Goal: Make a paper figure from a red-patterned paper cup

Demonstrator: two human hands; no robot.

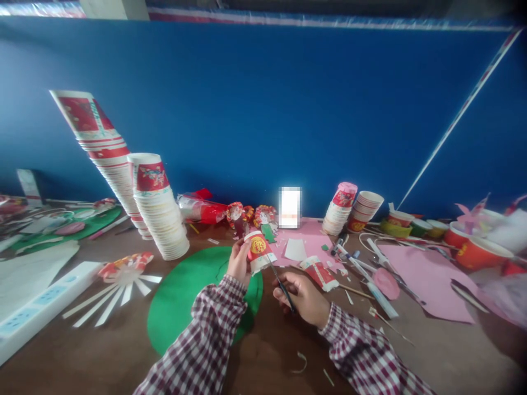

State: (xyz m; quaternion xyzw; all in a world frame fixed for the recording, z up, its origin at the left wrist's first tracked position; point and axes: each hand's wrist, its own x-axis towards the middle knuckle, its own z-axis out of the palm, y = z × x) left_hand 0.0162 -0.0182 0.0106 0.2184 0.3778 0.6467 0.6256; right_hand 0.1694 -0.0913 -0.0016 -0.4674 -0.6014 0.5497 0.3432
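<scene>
Head view: the left hand [240, 259] pinches a red and white paper cup [258, 249] with a gold mark, above the round green paper sheet [185, 296]. The right hand [302, 296] holds dark-handled metal scissors [283, 287], their tip at the cup's cut bottom edge.

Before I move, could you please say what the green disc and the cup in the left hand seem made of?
The cup is likely smooth paper: thin white rim, printed red wall. The green disc looks like matte paper, flat and evenly coloured; thin felt is possible.
</scene>
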